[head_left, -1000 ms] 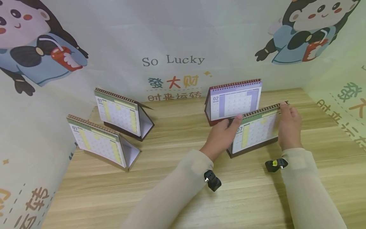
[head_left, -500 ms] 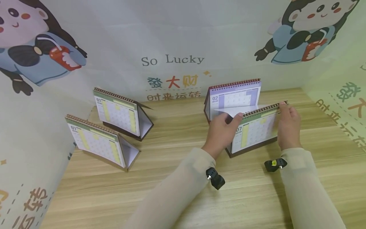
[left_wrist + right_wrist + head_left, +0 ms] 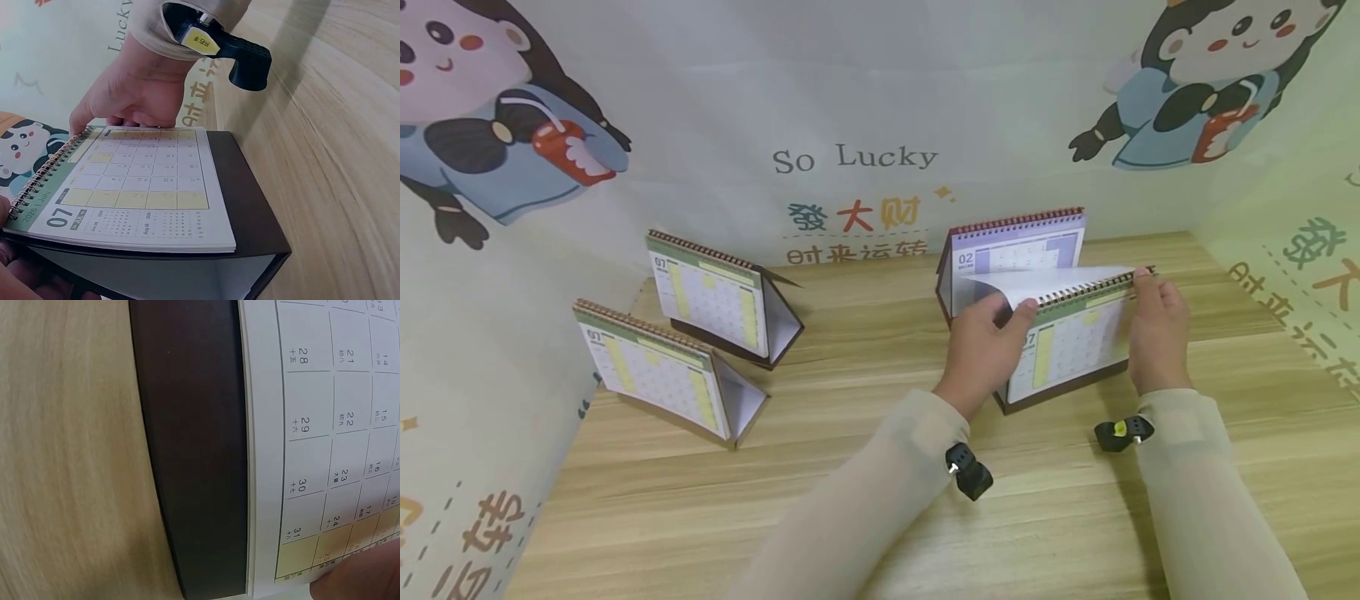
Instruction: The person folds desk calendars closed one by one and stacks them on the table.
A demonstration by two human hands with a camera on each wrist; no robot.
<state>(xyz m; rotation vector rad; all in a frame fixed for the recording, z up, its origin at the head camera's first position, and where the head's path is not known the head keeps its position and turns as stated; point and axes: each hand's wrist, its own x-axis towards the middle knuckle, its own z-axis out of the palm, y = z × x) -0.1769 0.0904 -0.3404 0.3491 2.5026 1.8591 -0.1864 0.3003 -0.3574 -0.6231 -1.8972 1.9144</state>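
Note:
A desk calendar (image 3: 1071,354) showing July stands on the table at the right, its spiral edge up. My left hand (image 3: 981,350) holds its upper left corner, thumb by the spiral and fingers behind. At the right end, my right hand (image 3: 1160,337) grips the calendar, thumb at the top edge. White pages (image 3: 1018,282) stick up behind the spiral, curving back. In the left wrist view the July page (image 3: 134,181) lies against the dark stand (image 3: 240,187). The right wrist view shows the date grid (image 3: 337,425) close up, with part of a hand at the lower right.
A purple February calendar (image 3: 966,250) stands just behind, partly covered by the raised pages. Two more July calendars, one nearer (image 3: 651,375) and one farther back (image 3: 707,300), stand at the left of the wooden table (image 3: 820,400). Printed cloth walls (image 3: 850,92) enclose the table.
White pages have risen behind the spiral and now cover part of the purple calendar. My left hand has shifted slightly right; my right hand has stayed in place.

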